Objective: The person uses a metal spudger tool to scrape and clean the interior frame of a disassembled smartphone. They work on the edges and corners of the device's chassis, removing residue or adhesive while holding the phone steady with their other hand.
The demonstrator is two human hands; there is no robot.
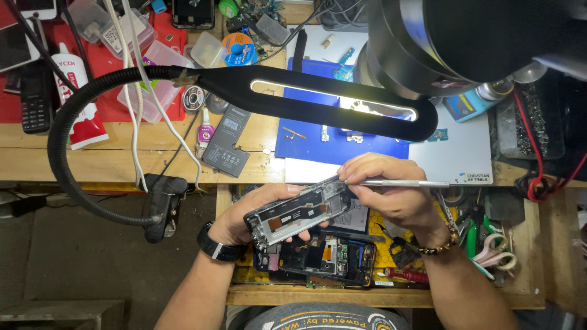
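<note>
My left hand point(247, 215) grips an opened phone frame point(298, 211) with its inner parts showing, held tilted above an open drawer. My right hand point(391, 189) pinches a thin metal tool point(403, 183), its tip at the frame's upper right corner. A black watch sits on my left wrist and a bead bracelet on my right wrist. Below the frame, in the drawer, lies another opened phone body point(327, 256).
A black gooseneck lamp point(330, 101) stretches across the wooden bench above a blue work mat point(306, 137). A phone battery point(225, 142), a glue tube point(205, 131), plastic boxes point(153, 79), cables and a black microscope head point(477, 36) crowd the bench. Scissors and pliers point(489, 247) lie in the drawer.
</note>
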